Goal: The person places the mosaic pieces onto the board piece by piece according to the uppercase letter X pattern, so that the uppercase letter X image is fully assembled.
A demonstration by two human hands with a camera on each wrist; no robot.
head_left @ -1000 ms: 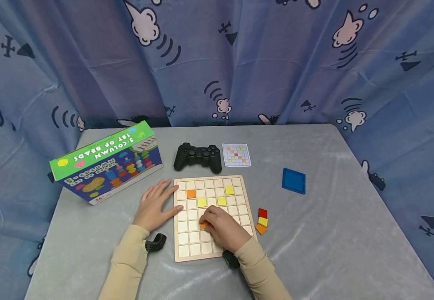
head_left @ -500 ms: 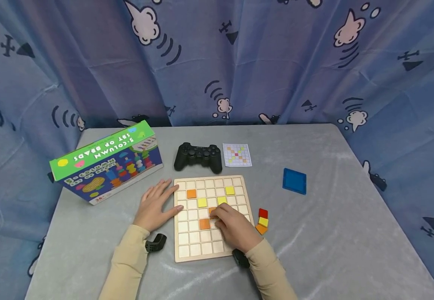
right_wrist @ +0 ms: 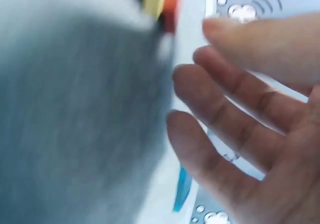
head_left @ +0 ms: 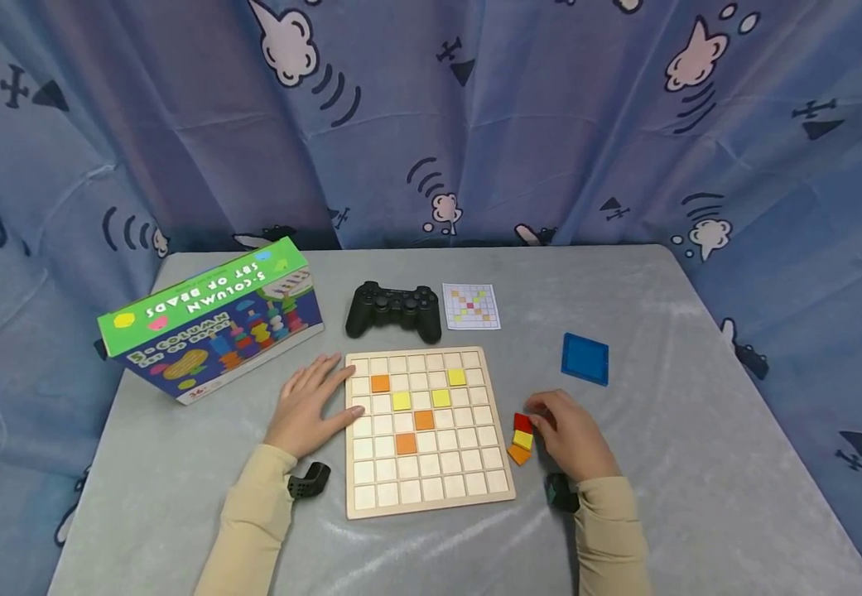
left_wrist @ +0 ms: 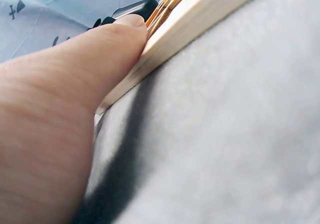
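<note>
On the desk (head_left: 699, 463), the gridded board (head_left: 454, 485) holds three orange tiles (head_left: 424, 420) and three yellow tiles (head_left: 440, 398). The left hand (head_left: 307, 412), fingers spread, touches its left edge; the right hand (head_left: 574, 434), fingers parted, hangs just beside the loose red tile (head_left: 522, 422), near the blue tray (head_left: 585, 359).

The board (head_left: 431, 490) is pale wood ruled in a cream grid, with three orange tiles (head_left: 424, 420) and three yellow tiles (head_left: 401, 401) set in it. The loose tiles (head_left: 522, 440) are red, yellow and orange. The card (head_left: 471, 306) is white with a multicoloured grid. The tray (head_left: 585, 359) is blue, the controller (head_left: 393, 310) black, the counter (head_left: 706, 480) grey, the sleeves (head_left: 244, 517) beige. The box (head_left: 210, 341) is green above, dark blue in front; the curtain (head_left: 550, 165) blue-purple with pinkish clouds and black marks.
</note>
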